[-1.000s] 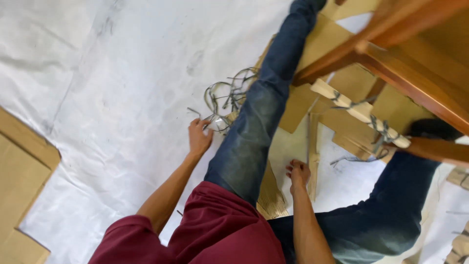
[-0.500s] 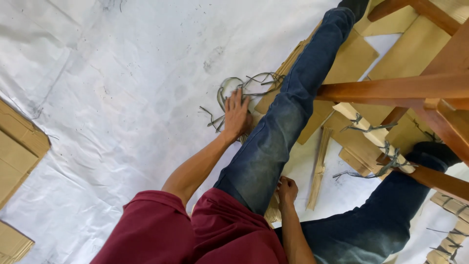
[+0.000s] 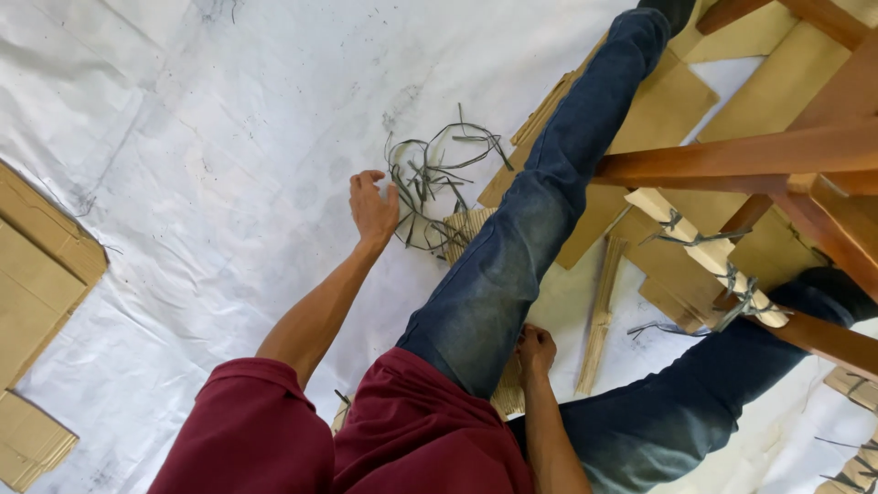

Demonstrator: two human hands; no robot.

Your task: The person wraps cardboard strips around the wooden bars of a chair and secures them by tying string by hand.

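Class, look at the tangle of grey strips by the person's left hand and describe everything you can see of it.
The tangle of grey strips is a loose pile of thin, flat, curling bands, plastic or rattan by the look. It lies on the white floor sheet, beside the jeans-clad left leg and partly over a corrugated cardboard piece. The left hand reaches its edge, fingers open.

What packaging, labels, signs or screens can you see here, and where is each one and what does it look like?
No labels, signs or screens show; only packing material.
Flattened cardboard: left edge, brown, plain.
Cardboard sheets: under the outstretched leg, tan, flat.
Corrugated strip: between the legs, narrow, tan.
Padded wrap: around the wooden frame's rail, pale, tied with grey strips.
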